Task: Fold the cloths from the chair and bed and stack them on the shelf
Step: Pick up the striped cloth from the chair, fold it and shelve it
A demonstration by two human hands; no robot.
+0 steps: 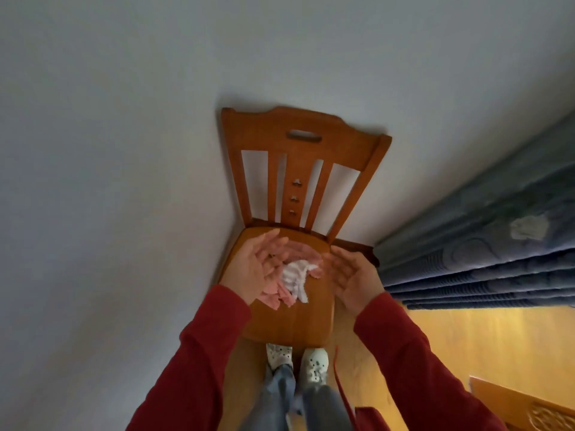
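We see both arms in red sleeves stretched forward over wooden chair (289,318). Left hand (259,269) palm turned inward, fingers straight and spread, holding nothing. Right hand (350,276) palm facing left, fingers relaxed, holding nothing. Pink and white cloths (295,279) lie crumpled on chair seat, between hands, partly hidden behind left fingers. We cannot tell whether left hand touches cloths.

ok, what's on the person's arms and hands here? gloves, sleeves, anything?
Both arms wear long dark red sleeves reaching the wrists. The left hand and right hand are bare: no gloves, and no rings or watch that I can see.
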